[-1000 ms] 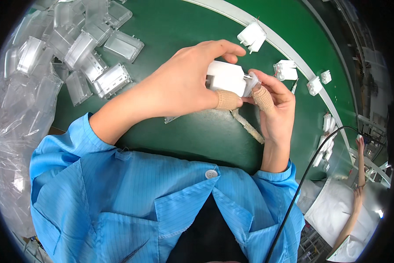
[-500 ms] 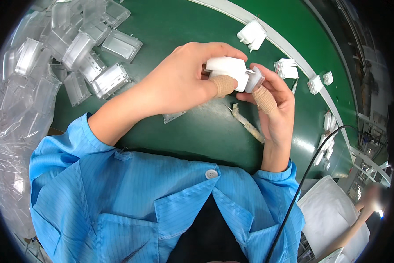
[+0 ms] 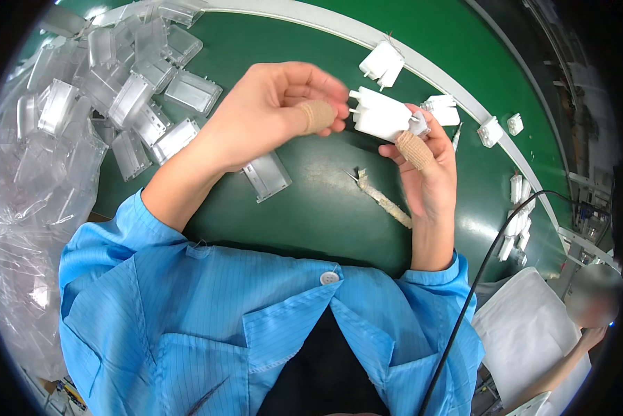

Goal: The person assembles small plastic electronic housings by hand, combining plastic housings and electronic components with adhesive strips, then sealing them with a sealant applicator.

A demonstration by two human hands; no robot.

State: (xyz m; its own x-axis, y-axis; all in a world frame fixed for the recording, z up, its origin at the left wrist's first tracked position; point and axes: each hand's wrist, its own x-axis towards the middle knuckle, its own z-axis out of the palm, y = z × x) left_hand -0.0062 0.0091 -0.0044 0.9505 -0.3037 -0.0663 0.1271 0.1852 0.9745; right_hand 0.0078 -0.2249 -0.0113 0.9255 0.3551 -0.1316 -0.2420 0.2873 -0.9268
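While R hand (image 3: 431,170) holds white unit (image 3: 381,114), bag (image 3: 37,229) prob. holds clear cases (image 3: 57,107).

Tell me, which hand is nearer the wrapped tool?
Right. The right hand, holding a white casing, is just right of the wrapped tool; the left hand is farther, up and left.

Head camera faces down at table (image 3: 304,225) — close (dark rim unclear)

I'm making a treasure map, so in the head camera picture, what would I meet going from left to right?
Clear plastic bag → loose clear cases → left hand → white block → right hand → small white part → even smaller white part.
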